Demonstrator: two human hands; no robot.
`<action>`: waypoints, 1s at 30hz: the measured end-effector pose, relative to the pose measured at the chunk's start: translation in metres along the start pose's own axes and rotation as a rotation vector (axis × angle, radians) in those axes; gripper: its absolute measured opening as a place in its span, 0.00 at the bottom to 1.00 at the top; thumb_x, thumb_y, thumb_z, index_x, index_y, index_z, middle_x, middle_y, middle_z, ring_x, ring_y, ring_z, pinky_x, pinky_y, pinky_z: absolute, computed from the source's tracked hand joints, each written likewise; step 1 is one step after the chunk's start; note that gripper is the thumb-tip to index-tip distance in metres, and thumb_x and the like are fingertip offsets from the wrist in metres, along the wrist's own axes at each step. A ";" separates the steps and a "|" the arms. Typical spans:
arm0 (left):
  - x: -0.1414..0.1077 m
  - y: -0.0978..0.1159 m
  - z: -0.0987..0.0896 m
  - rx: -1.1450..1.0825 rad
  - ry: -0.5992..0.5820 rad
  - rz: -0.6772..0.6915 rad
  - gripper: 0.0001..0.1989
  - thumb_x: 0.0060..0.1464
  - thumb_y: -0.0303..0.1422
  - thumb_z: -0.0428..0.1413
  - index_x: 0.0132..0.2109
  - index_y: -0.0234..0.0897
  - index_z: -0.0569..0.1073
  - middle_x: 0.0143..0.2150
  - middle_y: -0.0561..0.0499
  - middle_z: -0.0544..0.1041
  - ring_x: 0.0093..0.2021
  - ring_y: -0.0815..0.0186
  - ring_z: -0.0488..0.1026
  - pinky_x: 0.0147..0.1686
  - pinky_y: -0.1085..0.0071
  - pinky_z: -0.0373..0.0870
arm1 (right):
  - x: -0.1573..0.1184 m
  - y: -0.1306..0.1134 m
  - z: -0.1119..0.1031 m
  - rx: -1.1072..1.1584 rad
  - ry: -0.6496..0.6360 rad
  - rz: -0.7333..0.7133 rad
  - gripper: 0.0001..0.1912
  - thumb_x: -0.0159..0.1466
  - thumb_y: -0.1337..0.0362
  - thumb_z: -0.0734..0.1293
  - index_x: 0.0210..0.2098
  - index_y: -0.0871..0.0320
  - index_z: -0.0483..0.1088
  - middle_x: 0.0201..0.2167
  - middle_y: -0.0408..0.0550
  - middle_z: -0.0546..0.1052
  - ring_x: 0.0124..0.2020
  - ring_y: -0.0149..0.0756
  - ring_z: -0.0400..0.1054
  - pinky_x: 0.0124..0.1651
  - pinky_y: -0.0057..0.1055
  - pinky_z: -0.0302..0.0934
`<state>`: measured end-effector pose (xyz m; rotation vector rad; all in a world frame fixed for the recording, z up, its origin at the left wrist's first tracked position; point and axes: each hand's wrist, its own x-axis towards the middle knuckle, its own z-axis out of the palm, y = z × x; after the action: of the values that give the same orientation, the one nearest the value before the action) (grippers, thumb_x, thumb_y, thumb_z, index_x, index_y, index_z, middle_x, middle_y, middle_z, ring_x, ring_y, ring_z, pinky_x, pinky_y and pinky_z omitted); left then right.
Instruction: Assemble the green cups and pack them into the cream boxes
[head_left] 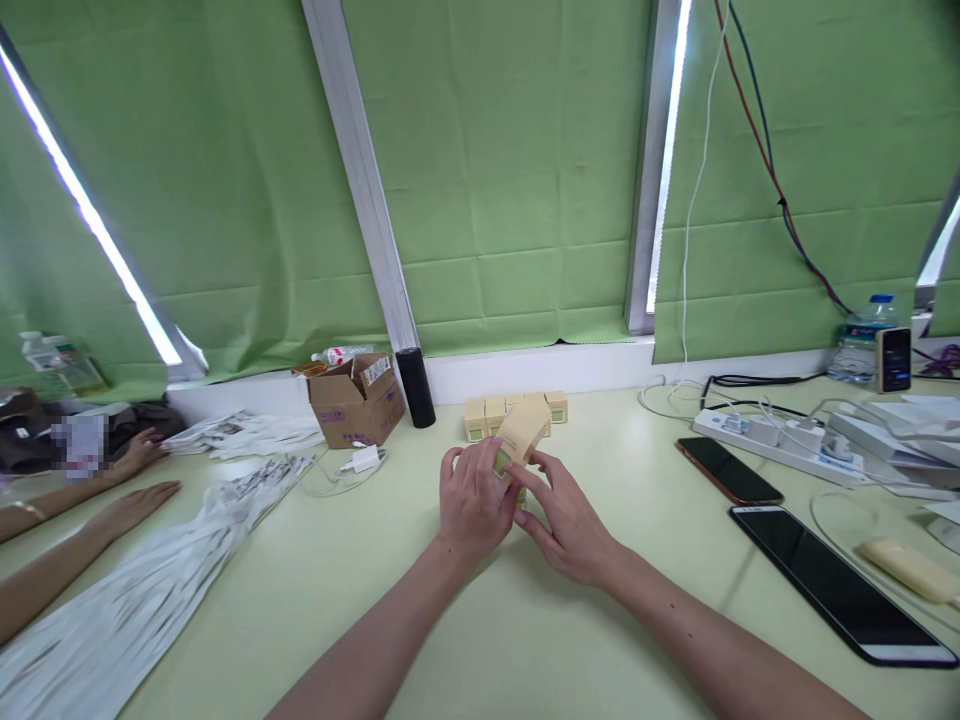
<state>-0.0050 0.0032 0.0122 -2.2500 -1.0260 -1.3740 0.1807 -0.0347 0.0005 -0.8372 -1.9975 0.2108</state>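
Note:
Both hands meet over the middle of the table around a small cream-coloured cardboard box (525,428) with a green label patch, held tilted. My left hand (476,495) wraps its fingers round the box's left side. From the right, my right hand (562,515) has its thumb and fingertips pressed at the box's lower part. The fingers hide much of the lower end. Just behind stands a row of several similar small cream boxes (475,418) with green patches.
An open brown carton (358,405) and a black cylinder (415,388) stand behind to the left. White strips (172,570) lie at left, near another person's hands (135,505). At right are a power strip (780,447), a phone (727,470) and a larger dark-screened device (832,580).

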 end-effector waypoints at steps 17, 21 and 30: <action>0.001 0.005 0.001 -0.548 -0.037 -0.041 0.22 0.62 0.31 0.59 0.62 0.42 0.66 0.56 0.41 0.75 0.57 0.52 0.72 0.55 0.53 0.72 | 0.008 0.010 -0.001 0.051 0.327 -0.261 0.23 0.71 0.73 0.59 0.60 0.46 0.51 0.64 0.59 0.64 0.65 0.50 0.64 0.57 0.58 0.69; 0.003 0.008 -0.002 -0.272 0.176 0.198 0.17 0.61 0.24 0.57 0.55 0.43 0.68 0.59 0.40 0.74 0.59 0.53 0.70 0.56 0.51 0.71 | 0.007 0.008 -0.001 -0.020 0.392 -0.255 0.33 0.67 0.70 0.64 0.66 0.46 0.48 0.65 0.59 0.63 0.69 0.54 0.59 0.63 0.64 0.64; -0.002 0.000 -0.001 -0.061 0.284 0.259 0.15 0.59 0.21 0.58 0.48 0.43 0.67 0.57 0.42 0.72 0.57 0.53 0.69 0.53 0.52 0.69 | 0.002 0.023 0.006 -0.176 0.386 -0.076 0.30 0.68 0.73 0.62 0.67 0.49 0.53 0.59 0.59 0.66 0.63 0.55 0.62 0.57 0.59 0.69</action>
<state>-0.0061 0.0013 0.0110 -2.0618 -0.5849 -1.5664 0.1861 -0.0152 -0.0123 -0.8383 -1.6949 -0.1630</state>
